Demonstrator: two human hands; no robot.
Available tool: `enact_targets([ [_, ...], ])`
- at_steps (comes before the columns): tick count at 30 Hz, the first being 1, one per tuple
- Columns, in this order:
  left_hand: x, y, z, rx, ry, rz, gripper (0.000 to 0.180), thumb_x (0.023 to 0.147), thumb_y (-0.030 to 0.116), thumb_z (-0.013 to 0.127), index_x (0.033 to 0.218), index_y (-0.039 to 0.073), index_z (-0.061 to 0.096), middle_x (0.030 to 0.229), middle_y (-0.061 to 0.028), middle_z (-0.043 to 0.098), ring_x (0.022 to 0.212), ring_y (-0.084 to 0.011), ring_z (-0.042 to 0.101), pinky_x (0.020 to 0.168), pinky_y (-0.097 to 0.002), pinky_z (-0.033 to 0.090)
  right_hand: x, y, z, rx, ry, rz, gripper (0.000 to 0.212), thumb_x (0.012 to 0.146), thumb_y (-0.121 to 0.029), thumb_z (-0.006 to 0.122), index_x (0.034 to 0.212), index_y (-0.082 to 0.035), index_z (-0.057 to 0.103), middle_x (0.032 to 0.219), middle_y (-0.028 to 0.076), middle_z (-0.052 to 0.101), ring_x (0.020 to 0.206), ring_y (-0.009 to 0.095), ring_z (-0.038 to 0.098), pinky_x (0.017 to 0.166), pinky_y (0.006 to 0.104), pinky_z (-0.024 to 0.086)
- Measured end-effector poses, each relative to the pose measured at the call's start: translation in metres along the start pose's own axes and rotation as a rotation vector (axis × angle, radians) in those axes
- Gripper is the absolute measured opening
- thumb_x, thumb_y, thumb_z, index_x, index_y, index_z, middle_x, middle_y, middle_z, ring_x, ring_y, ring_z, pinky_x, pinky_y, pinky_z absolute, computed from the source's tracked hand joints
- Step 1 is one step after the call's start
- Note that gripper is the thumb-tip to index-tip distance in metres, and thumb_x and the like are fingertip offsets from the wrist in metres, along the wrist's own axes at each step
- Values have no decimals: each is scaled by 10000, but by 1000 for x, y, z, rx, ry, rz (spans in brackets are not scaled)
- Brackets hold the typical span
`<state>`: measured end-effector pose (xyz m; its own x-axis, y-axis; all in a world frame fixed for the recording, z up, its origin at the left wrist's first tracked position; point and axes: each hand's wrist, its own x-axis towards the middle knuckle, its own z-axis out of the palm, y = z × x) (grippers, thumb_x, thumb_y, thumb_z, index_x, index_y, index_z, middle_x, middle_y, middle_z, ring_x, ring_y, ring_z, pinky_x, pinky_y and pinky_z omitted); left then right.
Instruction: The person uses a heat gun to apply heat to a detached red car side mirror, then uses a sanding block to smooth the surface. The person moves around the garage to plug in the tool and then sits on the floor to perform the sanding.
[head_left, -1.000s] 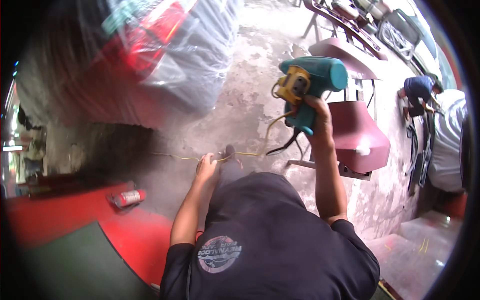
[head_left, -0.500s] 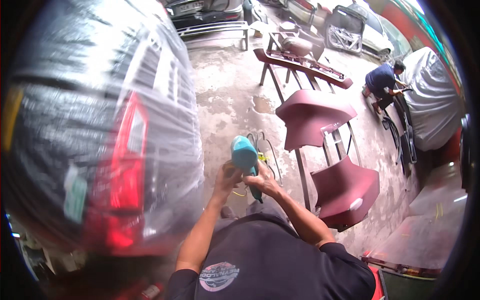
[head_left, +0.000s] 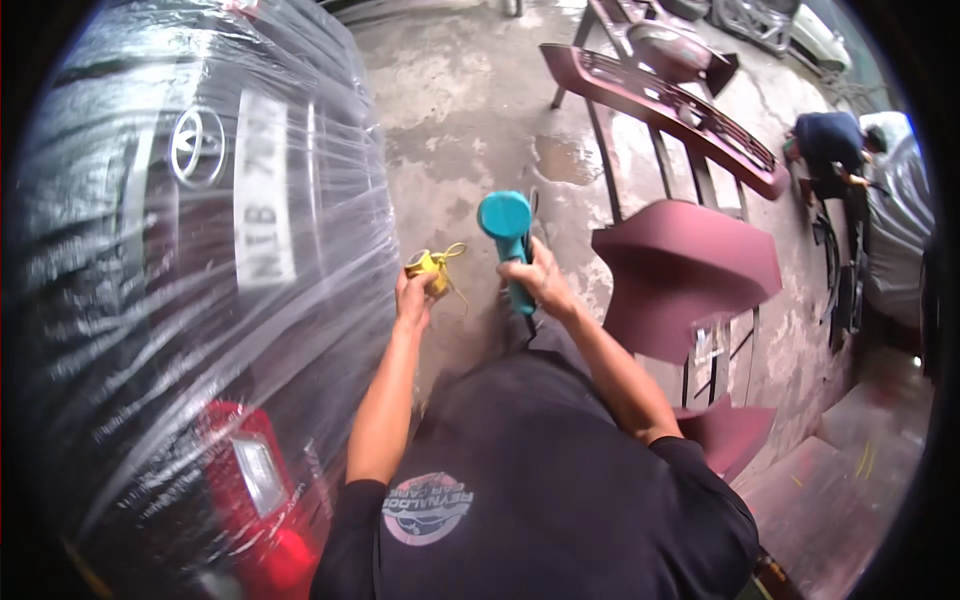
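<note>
My right hand [head_left: 542, 280] is closed round the handle of a teal power tool [head_left: 505, 214] with a round head, held upright in front of me. A dark cord [head_left: 530, 326] hangs from the handle's lower end. To its left, my left hand [head_left: 411, 302] grips a small yellow connector-like piece [head_left: 430, 266] with a thin yellow cord [head_left: 453, 250] looping off it. The two hands are apart, and the yellow piece does not touch the tool. Exactly what kind of tool it is, I cannot tell.
A car wrapped in clear plastic [head_left: 345, 200] stands close on my left. On the right, dark red car body panels [head_left: 690, 265] and a grille-like trim [head_left: 665, 108] rest on metal stands. Farther right, a person [head_left: 830, 140] bends by a covered car [head_left: 898, 230]. The concrete floor has a wet patch [head_left: 565, 160].
Both hands were together at the tool; my left hand has moved away left with the yellow piece. The view has shifted along the wrapped car, and the panels sit differently in it.
</note>
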<state>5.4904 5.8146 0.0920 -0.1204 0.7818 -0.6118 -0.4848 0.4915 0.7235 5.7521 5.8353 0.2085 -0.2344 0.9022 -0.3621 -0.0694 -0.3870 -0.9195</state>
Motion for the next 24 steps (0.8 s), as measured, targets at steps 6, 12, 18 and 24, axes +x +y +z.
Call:
enact_targets([
  [6,123,42,1,68,47,-16,452,871,39,644,1307,88,534,1199,-134,640,1021,-287,667,801,-508,589,131,-64,-47,-41,-40,-14,337,842,-188,734,1086,-15,576,862,61,644,737,147,643,685,303,517],
  [12,260,87,20,85,148,-59,423,908,77,652,1302,68,499,1197,-153,647,1033,-305,685,797,-543,605,251,-95,-67,-86,15,34,452,798,-252,768,1151,0,639,936,92,697,848,159,675,784,325,524],
  [18,410,98,31,213,247,-183,520,864,138,737,1318,64,494,1189,-155,631,970,-314,693,696,-474,634,417,-83,-87,-173,91,124,427,853,-292,764,1138,4,645,864,86,680,768,147,657,730,340,526],
  [24,534,99,9,233,327,-462,493,863,206,761,1279,73,533,1135,-121,645,990,-280,672,700,-463,628,608,-20,-98,-345,167,183,457,905,-345,741,1167,-7,580,978,94,673,885,161,621,783,333,506],
])
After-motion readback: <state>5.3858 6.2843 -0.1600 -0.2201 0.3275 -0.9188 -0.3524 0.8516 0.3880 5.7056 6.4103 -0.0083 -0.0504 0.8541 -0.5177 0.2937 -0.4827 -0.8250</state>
